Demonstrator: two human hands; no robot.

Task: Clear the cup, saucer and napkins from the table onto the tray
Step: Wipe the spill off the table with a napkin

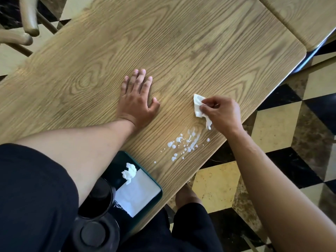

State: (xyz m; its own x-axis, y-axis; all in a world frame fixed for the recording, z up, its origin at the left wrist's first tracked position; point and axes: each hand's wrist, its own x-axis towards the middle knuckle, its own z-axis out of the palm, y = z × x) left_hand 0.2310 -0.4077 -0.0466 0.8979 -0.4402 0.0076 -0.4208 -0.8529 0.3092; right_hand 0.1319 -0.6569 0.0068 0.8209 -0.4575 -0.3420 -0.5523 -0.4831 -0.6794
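My right hand [221, 113] pinches a crumpled white napkin [198, 106] just above the wooden table [163, 42], beside a patch of white spilled drops [183, 144]. My left hand [138, 99] lies flat on the tabletop, fingers spread, holding nothing. At the near table edge a dark green tray [156, 184] carries a crumpled white napkin [129, 172], a flat white napkin [138, 193], a black cup [99, 199] and a black saucer [96, 233]. My left forearm covers part of the tray.
A second wooden table [309, 17] adjoins at the top right. Wooden chair parts [27, 24] stand at the top left. A checkered tile floor [272, 160] lies to the right of the table edge.
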